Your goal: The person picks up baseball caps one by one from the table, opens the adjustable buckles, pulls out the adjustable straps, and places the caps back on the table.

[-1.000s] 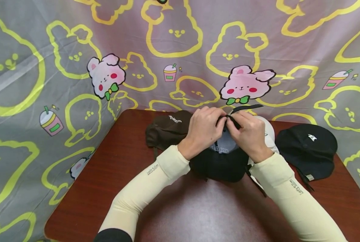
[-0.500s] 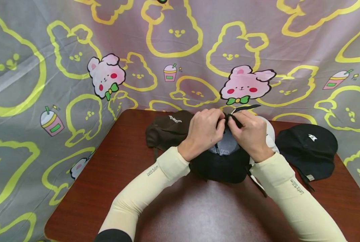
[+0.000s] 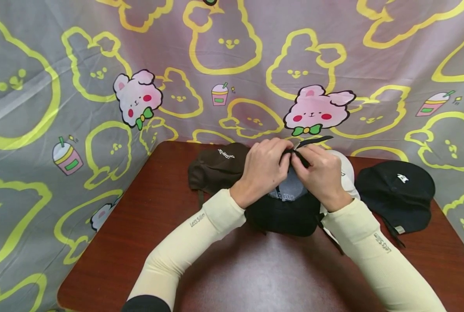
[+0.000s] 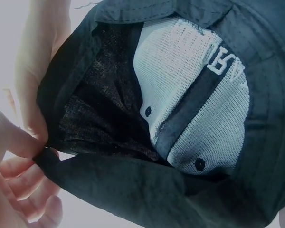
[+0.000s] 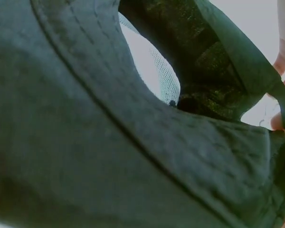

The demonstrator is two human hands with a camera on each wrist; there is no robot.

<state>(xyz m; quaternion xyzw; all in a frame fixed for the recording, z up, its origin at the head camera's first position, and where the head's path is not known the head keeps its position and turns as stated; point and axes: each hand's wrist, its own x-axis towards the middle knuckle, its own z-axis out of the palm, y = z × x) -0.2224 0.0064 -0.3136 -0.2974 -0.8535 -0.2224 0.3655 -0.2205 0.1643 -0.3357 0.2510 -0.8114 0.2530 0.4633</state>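
Observation:
Held in front of me is a black cap (image 3: pixel 282 219), its inside turned up toward me and its brim side nearest. White mesh lining (image 4: pixel 199 114) with embroidered letters seen from behind shows inside it in the left wrist view. My left hand (image 3: pixel 264 169) pinches the cap's back edge between thumb and fingers. Close beside it, my right hand (image 3: pixel 320 174) pinches the same back edge where the strap is. A loose black strap end (image 3: pixel 315 140) sticks out to the right above the right hand. The fingertips partly hide the strap's fastening.
A brown cap (image 3: pixel 216 167) lies left on the reddish-brown table (image 3: pixel 130 242). To the right are a white cap (image 3: pixel 346 169), partly hidden by my right hand, and another black cap (image 3: pixel 397 193). A patterned curtain (image 3: pixel 251 56) closes off the back and left.
Both hands stay at the cap's back edge with small finger movements. The loose strap end has shifted slightly leftward, and the cap has tilted a little.

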